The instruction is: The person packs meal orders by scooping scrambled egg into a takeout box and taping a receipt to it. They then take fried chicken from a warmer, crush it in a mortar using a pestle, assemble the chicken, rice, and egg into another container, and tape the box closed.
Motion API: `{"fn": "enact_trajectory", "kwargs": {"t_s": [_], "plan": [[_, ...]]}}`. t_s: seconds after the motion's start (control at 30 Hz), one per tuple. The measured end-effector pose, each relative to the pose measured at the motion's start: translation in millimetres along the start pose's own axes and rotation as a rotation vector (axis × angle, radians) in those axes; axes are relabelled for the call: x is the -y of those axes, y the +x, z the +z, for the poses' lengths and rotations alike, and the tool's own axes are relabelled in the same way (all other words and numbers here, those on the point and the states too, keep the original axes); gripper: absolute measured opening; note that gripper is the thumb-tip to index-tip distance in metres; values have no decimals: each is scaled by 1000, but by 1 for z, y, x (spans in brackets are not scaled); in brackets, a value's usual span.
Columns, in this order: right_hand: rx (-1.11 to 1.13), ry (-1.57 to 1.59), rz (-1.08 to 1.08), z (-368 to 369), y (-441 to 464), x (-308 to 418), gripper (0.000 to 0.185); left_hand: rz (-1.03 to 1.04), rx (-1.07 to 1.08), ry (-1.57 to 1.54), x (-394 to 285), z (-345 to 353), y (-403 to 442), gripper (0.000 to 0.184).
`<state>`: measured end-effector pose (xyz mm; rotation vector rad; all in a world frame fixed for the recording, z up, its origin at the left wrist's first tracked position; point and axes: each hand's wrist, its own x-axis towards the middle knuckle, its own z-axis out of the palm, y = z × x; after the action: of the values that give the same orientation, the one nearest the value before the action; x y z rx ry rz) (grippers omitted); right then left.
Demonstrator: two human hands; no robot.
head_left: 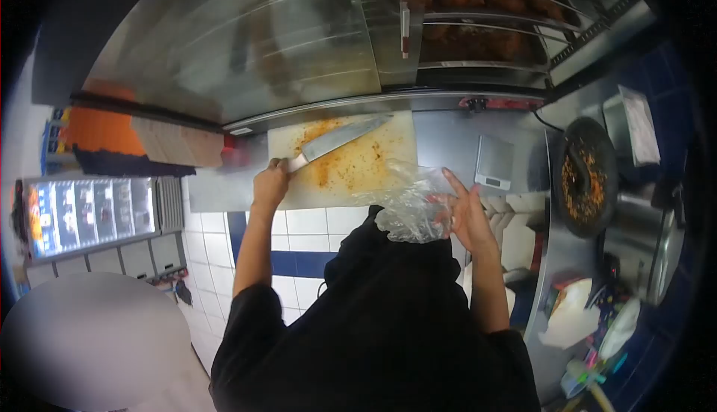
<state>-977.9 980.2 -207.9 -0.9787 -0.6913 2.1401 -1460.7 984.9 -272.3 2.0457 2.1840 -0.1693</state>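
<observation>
My left hand (271,186) is wrapped round the pale handle of a large kitchen knife (340,139). The blade lies low over a yellowish cutting board (366,167) spotted with orange-brown crumbs and stains, its tip toward the far edge. A crumpled clear plastic bag (413,207) hangs at the board's near right corner, in front of my body. My right hand (470,218) grips the bag's right side; some fingers show through the plastic, while others stretch upward outside it.
Right of the board sits a small kitchen scale (494,162). Farther right is a dark round pan (586,177) with chopped food. A glass-fronted cabinet (478,24) with trays of browned food stands behind the counter. At left are cardboard (175,139) and a lit display fridge (93,214).
</observation>
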Motion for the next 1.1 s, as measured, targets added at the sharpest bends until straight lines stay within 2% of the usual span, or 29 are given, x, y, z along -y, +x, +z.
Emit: {"fn": "enact_trajectory", "kwargs": {"t_s": [0.07,0.13,0.17,0.23,0.27,0.3,0.37,0.4,0.43,0.47,0.5,0.53,0.57,0.6,0.67,0.7,0.77,0.8,0.83,0.9,0.93,1.0,1.07,1.1], "plan": [[-42,10,25,9,16,-17,90,79,54,-4,13,7,5,50],[-81,-18,130,31,30,-22,86,196,-65,-102,20,6,-2,43],[-95,-5,109,41,40,-26,86,215,-65,-121,24,3,-9,41],[-140,-78,226,52,61,-37,80,194,-17,-233,28,-5,-30,39],[-123,-5,204,58,74,-43,79,234,-95,-294,34,-2,-42,41],[-108,69,179,65,90,-50,78,228,-83,-369,30,-12,-53,43],[-139,297,134,85,121,-63,59,230,-81,-484,21,-27,-71,42],[-163,308,119,78,126,-66,59,237,-76,-489,17,-30,-75,41],[-282,238,-51,69,134,-69,49,233,-76,-494,13,-32,-76,41],[-390,158,-214,60,146,-70,40,238,-76,-498,8,-31,-74,41],[-612,-467,-422,17,149,-77,29,195,-42,-463,4,-30,-74,41],[-878,-800,-682,2,132,-59,34,143,-13,-431,1,-28,-75,40],[-1091,-1173,-576,-7,108,-33,38,122,-22,-437,1,-23,-75,40],[-1411,-1564,-395,-17,96,-21,56,131,-15,-376,3,-14,-72,41],[-1464,-1484,-83,-58,86,-8,74,128,21,-265,5,0,-62,46],[-1460,-1486,-102,-75,85,-5,74,121,6,-267,3,-1,-60,46],[-1180,-1465,-252,-97,85,-1,84,75,36,-213,-6,-4,-55,52],[-1110,-1516,-287,-97,88,2,84,23,51,-231,-13,-10,-55,63],[-1111,-1516,-308,-80,89,9,84,20,32,-232,-21,-19,-57,63],[-1313,-1373,-358,-31,97,30,78,-36,-140,-327,-43,-38,-58,73],[-1248,-1288,-698,-8,100,47,56,-49,-176,-373,-54,-47,-59,77],[-997,-1111,-1129,57,110,80,34,-12,-277,-485,-85,-61,-58,69],[-874,-1166,-1369,120,114,119,21,41,-328,-618,-124,-75,-55,61],[-763,-1150,-1344,145,132,133,18,78,-342,-700,-146,-80,-52,58]]}}
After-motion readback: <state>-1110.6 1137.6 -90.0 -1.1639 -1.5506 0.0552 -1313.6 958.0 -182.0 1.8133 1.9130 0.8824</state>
